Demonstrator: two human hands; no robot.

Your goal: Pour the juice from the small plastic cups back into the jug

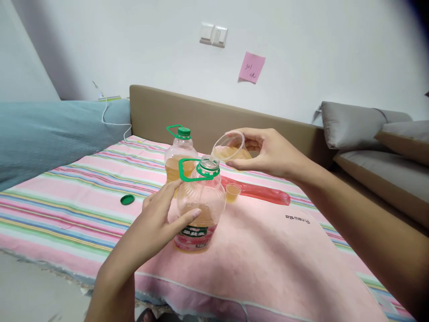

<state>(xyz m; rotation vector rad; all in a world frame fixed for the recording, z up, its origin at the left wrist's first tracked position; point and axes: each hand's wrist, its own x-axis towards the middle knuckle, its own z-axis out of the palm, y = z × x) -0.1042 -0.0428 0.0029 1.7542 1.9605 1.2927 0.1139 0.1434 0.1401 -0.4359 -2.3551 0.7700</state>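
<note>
My left hand [167, 210] is wrapped round the left side of a clear juice bottle [203, 197], its thumb across the front. The bottle stands upright and uncapped, with a green handle ring at its neck and amber liquid inside. In my right hand [264, 150] is a clear plastic cup [231, 150], tilted so its rim meets or nearly meets the bottle's mouth. Amber liquid shows in the cup. A second juice bottle [182, 154] with a green cap stands just behind, partly hidden. Right of the front bottle sits a small cup [233, 192] with amber liquid.
A green bottle cap [127, 199] lies on the striped sheet [83, 201] at left. Behind the small cup stretches a long red plastic packet [264, 192]. The bottles stand by a pink mat [261, 259]. Grey cushions [362, 125] are stacked at right, near a brown headboard [201, 112].
</note>
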